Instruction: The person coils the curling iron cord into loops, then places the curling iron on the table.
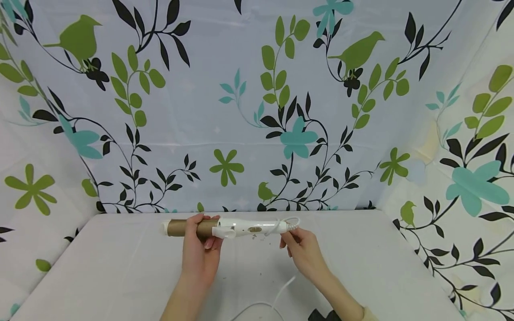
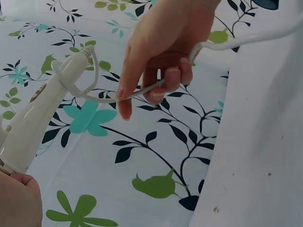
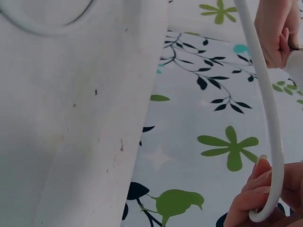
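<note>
A curling iron (image 1: 241, 227) with a white handle and a brown barrel is held level above the table. My left hand (image 1: 202, 254) grips its barrel, thumb in front and fingers behind. The white cord (image 2: 105, 100) makes a loop around the tail end of the handle. My right hand (image 1: 306, 252) is just below that end; in the left wrist view it pinches the cord between thumb and fingers. In the right wrist view the cord runs down past the fingers (image 3: 251, 203) of my right hand.
More of the white cord (image 1: 257, 305) curves over the white table (image 1: 120, 267) at the front. A black object (image 1: 324, 314) shows at the bottom edge beside my right forearm. Cloth printed with leaves and birds (image 1: 241, 111) hangs behind the table and at both sides.
</note>
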